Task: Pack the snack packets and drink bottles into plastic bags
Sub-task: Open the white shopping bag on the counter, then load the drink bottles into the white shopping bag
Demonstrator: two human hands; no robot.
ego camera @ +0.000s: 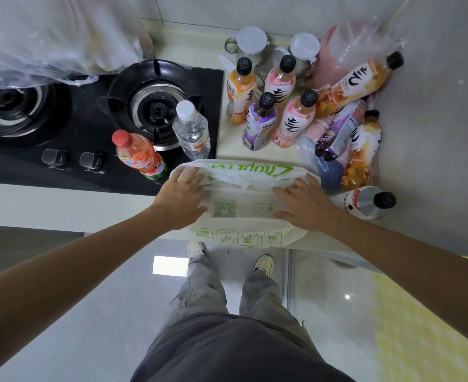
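Both hands lie flat with fingers spread: the left hand (181, 198) and right hand (304, 206) press the ends of a white plastic bag (241, 208) at the counter's front edge, gripping nothing. The bag looks thin, limp and slippery, best taken by its handles or mouth rim. It lies flat, apparently empty. Behind it, toward the counter's back right corner, tea bottles (260, 121) stand and lie, probably heavy. A water bottle (191, 130) stands on the stove (34, 161).

Thin crinkled white plastic bag (241, 208), glossy black glass hob (89, 128), clear plastic water bottle (192, 132)
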